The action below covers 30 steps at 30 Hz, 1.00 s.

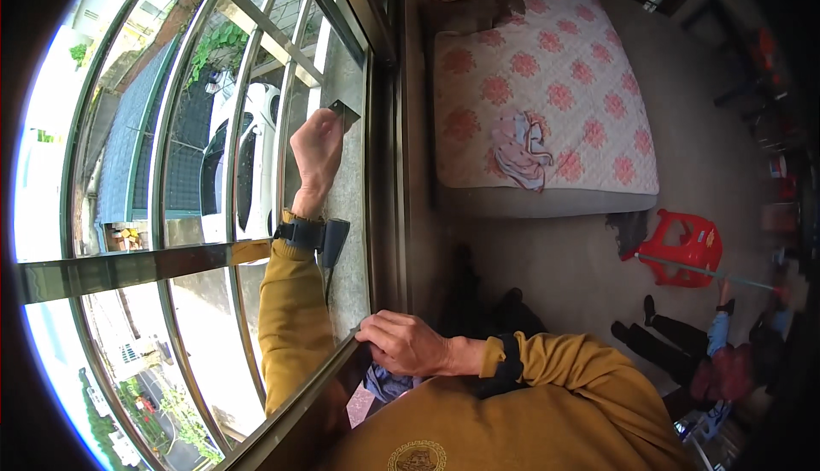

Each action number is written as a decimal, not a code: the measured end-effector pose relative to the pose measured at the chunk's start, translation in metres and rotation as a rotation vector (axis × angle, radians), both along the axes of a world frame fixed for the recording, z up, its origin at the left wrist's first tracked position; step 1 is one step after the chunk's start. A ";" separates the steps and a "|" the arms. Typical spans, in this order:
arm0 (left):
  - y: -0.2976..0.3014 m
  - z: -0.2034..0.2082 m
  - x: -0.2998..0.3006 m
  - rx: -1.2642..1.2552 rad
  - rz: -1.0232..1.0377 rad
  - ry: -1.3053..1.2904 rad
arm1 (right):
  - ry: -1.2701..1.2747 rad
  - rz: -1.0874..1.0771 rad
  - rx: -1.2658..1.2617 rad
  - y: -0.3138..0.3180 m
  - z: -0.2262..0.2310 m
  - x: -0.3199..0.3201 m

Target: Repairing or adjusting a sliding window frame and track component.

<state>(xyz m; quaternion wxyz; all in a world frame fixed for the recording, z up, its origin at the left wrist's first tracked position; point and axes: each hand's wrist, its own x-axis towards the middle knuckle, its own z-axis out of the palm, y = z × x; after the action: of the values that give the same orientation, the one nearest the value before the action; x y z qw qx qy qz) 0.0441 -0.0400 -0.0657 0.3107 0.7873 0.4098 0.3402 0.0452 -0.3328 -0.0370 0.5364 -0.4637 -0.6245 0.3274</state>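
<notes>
Where the dark flat piece (pixel 345 115) is: pinched in the left hand (pixel 317 151), outside the window, over the pale sill (pixel 348 176); whether it touches the sill, one cannot tell.
Left hand: fingers closed together on the piece, which juts from the fist's upper right side.
Lie of the piece: its exposed end points toward the window frame (pixel 383 129); fingers cover the rest, leaving its long axis uncertain.
Nearer hand: the left, arm outstretched; the right hand (pixel 397 343) is well apart from the piece, close to the body.
Right hand: clamped over the sash edge (pixel 320 373).
Wrists: a grey box (pixel 336 243) rides the left, a black strap (pixel 510 360) the right.
Outdoors: metal bars (pixel 155 189) cross a rail (pixel 128 273) beside the left arm, a white car (pixel 266 159) beyond.
Indoors: a crumpled cloth (pixel 521 153) lies on a bed with a red-flowered quilt (pixel 555 70); near a red plastic stool (pixel 685 249), another person (pixel 722 379) appears at the right.
</notes>
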 end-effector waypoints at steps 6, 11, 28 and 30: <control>0.012 -0.003 0.007 0.022 -0.011 -0.001 | 0.001 0.002 0.007 0.001 -0.003 0.000; 0.022 -0.005 0.019 -0.003 -0.030 -0.031 | -0.021 -0.006 0.002 0.000 -0.003 0.002; -0.024 0.064 -0.025 -0.300 -0.019 -0.077 | 0.004 0.010 0.011 0.009 0.003 0.010; -0.039 0.077 -0.041 -0.346 -0.003 -0.009 | 0.003 0.028 0.015 0.009 -0.001 0.011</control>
<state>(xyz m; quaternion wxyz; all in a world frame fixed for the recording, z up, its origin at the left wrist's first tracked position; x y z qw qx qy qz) 0.0028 -0.0794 0.0117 0.4437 0.7211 0.4598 0.2677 0.0563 -0.3242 -0.0379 0.5361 -0.4504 -0.6326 0.3310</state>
